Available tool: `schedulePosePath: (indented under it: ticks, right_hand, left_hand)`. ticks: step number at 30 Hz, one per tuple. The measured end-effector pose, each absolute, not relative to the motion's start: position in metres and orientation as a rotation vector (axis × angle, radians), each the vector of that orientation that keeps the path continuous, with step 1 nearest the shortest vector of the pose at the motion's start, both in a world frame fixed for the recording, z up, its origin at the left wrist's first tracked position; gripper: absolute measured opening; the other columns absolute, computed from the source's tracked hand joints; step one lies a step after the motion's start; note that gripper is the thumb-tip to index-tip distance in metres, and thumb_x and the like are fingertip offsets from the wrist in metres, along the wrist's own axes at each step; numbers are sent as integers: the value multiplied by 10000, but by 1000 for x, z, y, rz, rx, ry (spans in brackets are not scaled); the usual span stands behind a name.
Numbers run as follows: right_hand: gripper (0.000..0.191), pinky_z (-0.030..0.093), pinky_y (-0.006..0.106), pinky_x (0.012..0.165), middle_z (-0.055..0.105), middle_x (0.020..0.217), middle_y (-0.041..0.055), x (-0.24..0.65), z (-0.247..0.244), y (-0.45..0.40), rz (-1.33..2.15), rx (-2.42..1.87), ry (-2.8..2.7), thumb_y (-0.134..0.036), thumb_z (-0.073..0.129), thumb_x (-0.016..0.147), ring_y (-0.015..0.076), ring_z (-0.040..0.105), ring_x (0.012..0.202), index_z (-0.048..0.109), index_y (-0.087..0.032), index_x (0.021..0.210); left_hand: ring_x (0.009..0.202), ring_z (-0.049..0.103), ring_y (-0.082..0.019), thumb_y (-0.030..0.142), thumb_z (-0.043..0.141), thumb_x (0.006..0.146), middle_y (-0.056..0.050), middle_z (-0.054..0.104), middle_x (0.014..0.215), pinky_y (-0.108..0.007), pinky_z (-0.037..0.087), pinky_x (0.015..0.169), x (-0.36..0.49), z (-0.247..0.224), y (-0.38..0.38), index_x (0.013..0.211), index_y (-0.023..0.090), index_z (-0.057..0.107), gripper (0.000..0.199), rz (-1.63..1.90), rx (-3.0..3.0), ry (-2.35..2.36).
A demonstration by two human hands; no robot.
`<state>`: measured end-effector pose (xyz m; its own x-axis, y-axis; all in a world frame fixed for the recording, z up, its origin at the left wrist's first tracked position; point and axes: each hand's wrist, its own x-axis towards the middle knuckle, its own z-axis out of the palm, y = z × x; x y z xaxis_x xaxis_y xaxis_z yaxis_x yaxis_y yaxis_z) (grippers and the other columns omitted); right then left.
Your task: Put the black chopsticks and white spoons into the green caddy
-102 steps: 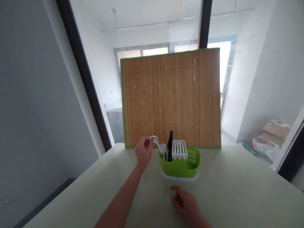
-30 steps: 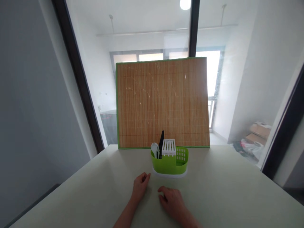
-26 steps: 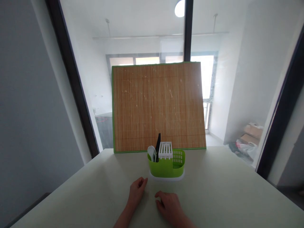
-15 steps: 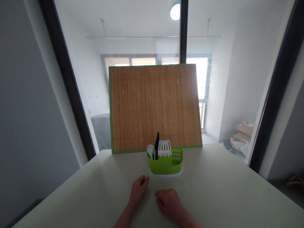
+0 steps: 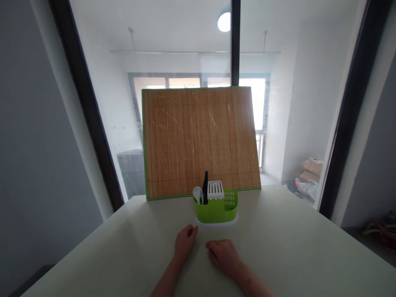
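- Pale table (image 5: 293, 243), plain top
- Green basket (image 5: 210, 212) on its white base (image 5: 216, 225), upright, towards the far edge
- Mat (image 5: 198, 136) standing at the far edge, behind the basket
- Left hand (image 5: 185, 242) and right hand (image 5: 224, 253), curled, apart, nearer than the basket

Daylight comes from the windows (image 5: 259, 103) behind the mat (image 5: 201, 140), so white that the panes lose detail, and a round ceiling lamp (image 5: 224, 22) also glows. The left wall (image 5: 40, 144) stays dim. On the table (image 5: 297, 243), shadows are soft. Thin streaks of glare cross the mat. Toward the edges, the dark frames (image 5: 88, 103) lean strongly.
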<state>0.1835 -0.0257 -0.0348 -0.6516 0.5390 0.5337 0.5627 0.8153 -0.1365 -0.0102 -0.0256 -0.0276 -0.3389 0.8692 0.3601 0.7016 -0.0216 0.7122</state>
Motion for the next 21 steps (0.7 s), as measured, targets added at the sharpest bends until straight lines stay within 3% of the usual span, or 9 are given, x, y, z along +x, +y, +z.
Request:
schedulePosePath:
  ticks: [6, 12, 18, 21]
  right_hand:
    - [172, 329, 232, 577, 671, 734, -13, 187, -32, -26, -32, -840, -2401, -147, 435, 836, 151, 624, 647, 570, -232, 902]
    - [167, 332, 236, 575, 672, 726, -16, 190, -32, -27, -1, -830, -2412, -164, 429, 844, 153, 623, 642, 569, -239, 894]
    - [188, 350, 240, 583, 668, 741, -18, 189, -36, -24, 13, -832, -2404, -164, 415, 857, 156, 623, 644, 563, -246, 939]
    - [201, 368, 242, 597, 668, 757, -16, 189, -37, -23, 20, -838, -2392, -167, 410, 859, 160, 624, 656, 561, -246, 964]
  left_hand:
    - [529, 435, -119, 466, 426, 793, 28, 476, 538, -240, 250, 533, -8, -29, -26, 571, 187, 459, 358, 1176, 1708, 2129]
    - [528, 447, -119, 465, 434, 800, 22, 487, 534, -233, 304, 532, -6, -28, -28, 583, 182, 504, 363, 1333, 1612, 2074]
    - [633, 539, -127, 484, 386, 832, -55, 599, 853, -236, 416, 594, -29, 18, -5, 1021, 153, 542, 412, 1572, 1498, 2062]
    - [644, 522, -107, 472, 477, 798, -38, 592, 944, -234, 415, 642, -33, 52, 9, 1063, 191, 551, 393, 1584, 1642, 1996]
